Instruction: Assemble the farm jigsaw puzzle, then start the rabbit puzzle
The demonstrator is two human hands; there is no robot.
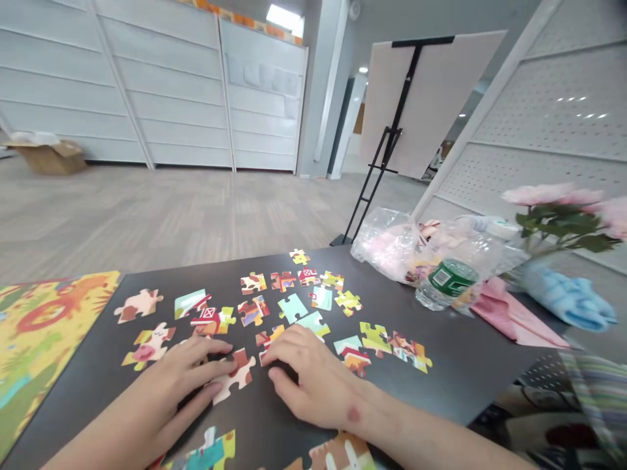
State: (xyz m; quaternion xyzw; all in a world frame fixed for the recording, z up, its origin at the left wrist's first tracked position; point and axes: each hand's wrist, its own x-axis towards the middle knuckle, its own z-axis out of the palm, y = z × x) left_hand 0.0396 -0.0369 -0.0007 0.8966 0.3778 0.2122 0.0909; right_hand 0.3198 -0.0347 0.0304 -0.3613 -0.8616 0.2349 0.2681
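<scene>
While right fingers [281,351] curve loosely, a puzzle piece [240,376] lies under spread left fingers [210,372].

a clear bottle [455,269] with a green label [447,279] stands beside a plastic bag [385,243]. near them are a pink cloth [514,316], a blue cloth [571,297] and pink flowers [563,198]. beyond, an easel [390,137] holds a pale board [445,98]; a cardboard box [49,157] sits by white panels [171,85].

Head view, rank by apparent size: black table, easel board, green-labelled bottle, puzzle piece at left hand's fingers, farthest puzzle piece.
1. Black table
2. Easel board
3. Green-labelled bottle
4. Puzzle piece at left hand
5. Farthest puzzle piece

Nearness may exaggerate 4 over 5.
</scene>
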